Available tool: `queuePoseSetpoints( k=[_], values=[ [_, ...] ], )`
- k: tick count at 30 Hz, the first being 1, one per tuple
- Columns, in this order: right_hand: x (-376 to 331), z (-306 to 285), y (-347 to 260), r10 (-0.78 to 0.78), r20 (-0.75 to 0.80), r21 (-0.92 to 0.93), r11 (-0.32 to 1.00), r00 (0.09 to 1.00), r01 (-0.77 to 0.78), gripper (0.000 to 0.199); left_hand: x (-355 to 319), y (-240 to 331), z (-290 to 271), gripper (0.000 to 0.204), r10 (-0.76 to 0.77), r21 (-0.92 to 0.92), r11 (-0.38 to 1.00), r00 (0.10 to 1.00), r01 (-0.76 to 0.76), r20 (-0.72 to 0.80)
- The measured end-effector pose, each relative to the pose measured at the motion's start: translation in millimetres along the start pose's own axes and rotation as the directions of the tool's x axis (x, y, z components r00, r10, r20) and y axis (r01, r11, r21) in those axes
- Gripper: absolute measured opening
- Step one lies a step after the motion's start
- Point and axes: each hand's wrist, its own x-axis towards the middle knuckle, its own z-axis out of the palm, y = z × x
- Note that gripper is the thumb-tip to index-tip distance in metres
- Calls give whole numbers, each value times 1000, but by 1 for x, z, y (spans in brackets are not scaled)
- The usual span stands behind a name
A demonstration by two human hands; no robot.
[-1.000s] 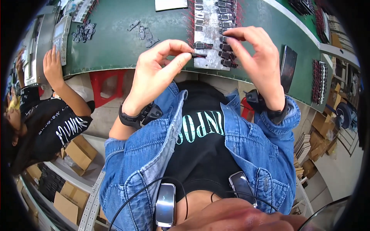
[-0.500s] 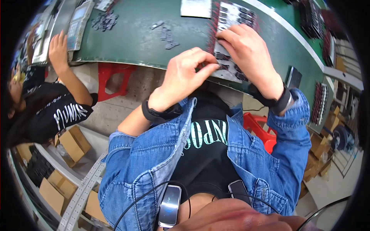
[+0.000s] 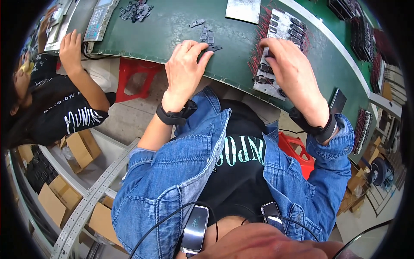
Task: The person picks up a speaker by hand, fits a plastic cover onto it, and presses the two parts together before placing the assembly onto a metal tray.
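My left hand (image 3: 184,64) is at the near edge of the green table, thumb and forefinger closed around the end of a small dark plastic piece (image 3: 217,48). More such pieces (image 3: 207,35) lie just beyond its fingertips. My right hand (image 3: 293,64) is over a pale board (image 3: 276,91) set with rows of small black parts (image 3: 296,32), with thin red wires (image 3: 255,52) sticking out along its sides. Its fingers are curled down at the board's left side, and they hide whatever is between them.
A heap of dark pieces (image 3: 136,11) lies at the far left, near a grey keypad device (image 3: 98,23). A white square plate (image 3: 243,10) sits beyond my hands. A co-worker's hand (image 3: 70,52) is at the left. Red stools (image 3: 134,77) and cardboard boxes (image 3: 82,151) stand below the table.
My left hand has moved left, away from the board, to the loose dark pieces. My right hand stays over the board. The whole view has shifted a little.
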Motion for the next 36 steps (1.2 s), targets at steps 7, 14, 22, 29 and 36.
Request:
queuePoseSetpoints(
  k=[7, 14, 22, 29, 36],
  values=[
    [-12, -43, -22, 386, 30, 524, 780, 922, -343, 23, 2, -1, -5, 18, 21, -30, 999, 991, -18, 131],
    [-48, -52, -32, 634, 67, 874, 335, 770, -352, 18, -7, 0, -5, 18, 176, 7, 984, 984, -177, 39],
    [-73, -39, -12, 665, -167, 791, 531, 728, -303, 20, -4, -6, -8, 21, 241, 26, 969, 960, -247, 140],
    [-76, -32, -16, 672, -103, 915, 354, 733, -196, 17, 6, 8, -6, 20, 235, -158, 962, 969, -221, 72],
    [-45, -21, -27, 592, -29, 934, 304, 806, -189, 18, 32, 84, 5, 27, 68, -785, 618, 994, 28, 89]
  ],
)
